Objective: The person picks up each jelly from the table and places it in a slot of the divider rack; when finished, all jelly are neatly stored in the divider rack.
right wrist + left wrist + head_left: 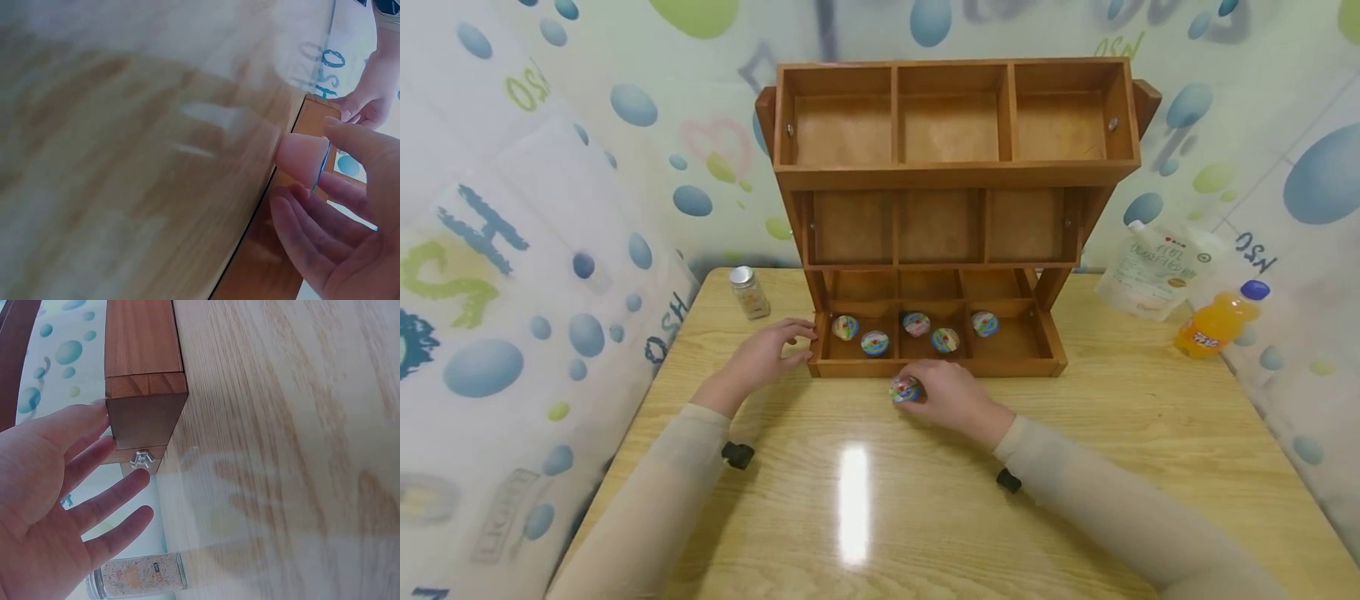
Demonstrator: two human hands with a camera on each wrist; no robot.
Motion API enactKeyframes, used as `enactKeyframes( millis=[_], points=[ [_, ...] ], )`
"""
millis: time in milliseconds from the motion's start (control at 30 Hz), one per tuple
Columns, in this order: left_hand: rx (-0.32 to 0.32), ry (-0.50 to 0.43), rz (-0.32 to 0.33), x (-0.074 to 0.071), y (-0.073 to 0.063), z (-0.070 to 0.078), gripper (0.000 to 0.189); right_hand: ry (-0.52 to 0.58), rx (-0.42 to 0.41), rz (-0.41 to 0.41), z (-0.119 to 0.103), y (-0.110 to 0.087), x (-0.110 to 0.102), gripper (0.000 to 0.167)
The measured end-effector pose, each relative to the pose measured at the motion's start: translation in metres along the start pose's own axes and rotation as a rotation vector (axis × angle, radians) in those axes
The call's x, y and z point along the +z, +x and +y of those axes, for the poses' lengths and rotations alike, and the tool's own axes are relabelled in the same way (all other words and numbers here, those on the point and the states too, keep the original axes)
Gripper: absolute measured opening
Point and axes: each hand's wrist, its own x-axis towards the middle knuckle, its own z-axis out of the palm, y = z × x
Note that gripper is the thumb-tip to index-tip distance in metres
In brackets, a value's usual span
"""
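My right hand point(951, 398) pinches a small jelly cup point(905, 388) by its rim, just in front of the wooden rack's bottom tray. In the right wrist view the cup point(302, 160) shows a pinkish body, its base close over the tabletop. Fingers of my left hand point(767, 354) rest at the left end of the wooden rack point(955, 171); the left wrist view has them loosely spread. Inside the bottom tray lie similar cups with printed lids: two on the left, including one cup point(875, 342), two in the middle, and one cup point(985, 323) on the right.
A glass jar with a silver lid point(749, 292) stands left of the rack. To the right are a white spouted pouch point(1159, 271) and an orange drink bottle point(1219, 321) with a blue cap. The wooden table point(970, 533) meets patterned wall sheets behind and at both sides.
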Motion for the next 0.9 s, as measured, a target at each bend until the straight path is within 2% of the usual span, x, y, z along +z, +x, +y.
enactKeyframes(
  millis=[400,900],
  points=[
    [-0.003,-0.001,0.002,0.001,0.0,0.0,0.034,0.015,-0.02,0.011,0.0,-0.002,-0.01,0.035],
    [-0.015,-0.005,-0.011,0.001,0.001,-0.001,0.034,0.009,-0.046,0.086,0.004,-0.008,-0.064,0.031]
  ],
)
